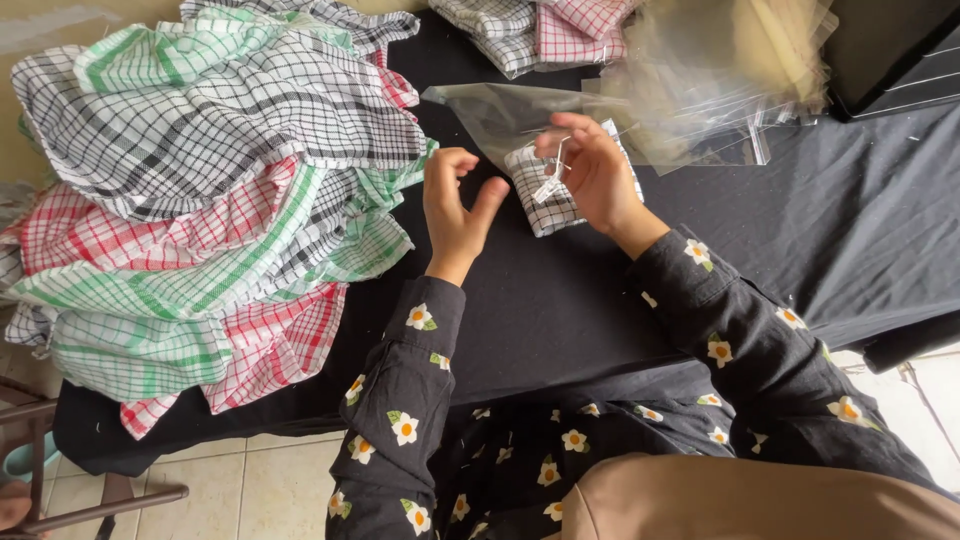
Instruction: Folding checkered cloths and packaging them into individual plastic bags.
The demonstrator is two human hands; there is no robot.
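Pinched loosely under my right hand [590, 170] is a folded black-and-white checked cloth [545, 195], with a small white tag or tie [550, 185] at my fingertips; the fingers curl over the cloth's far end, so I cannot tell how firmly they grip. My left hand [455, 205] hovers just left of it, open, thumb and fingers spread, holding nothing.

The cloth's far end lies at the mouth of a clear plastic bag [500, 115]; how far inside it sits is hard to make out. More clear bags [720, 90] lie heaped to the far right, blurred and glary. Folded checked cloths [540, 30] sit at the far edge, cut off by the frame. A big pile of red, green and black checked cloths [200, 190] fills the left.

Everything rests on a table under black fabric [850, 230]; pale floor tiles [250, 490] show near left.
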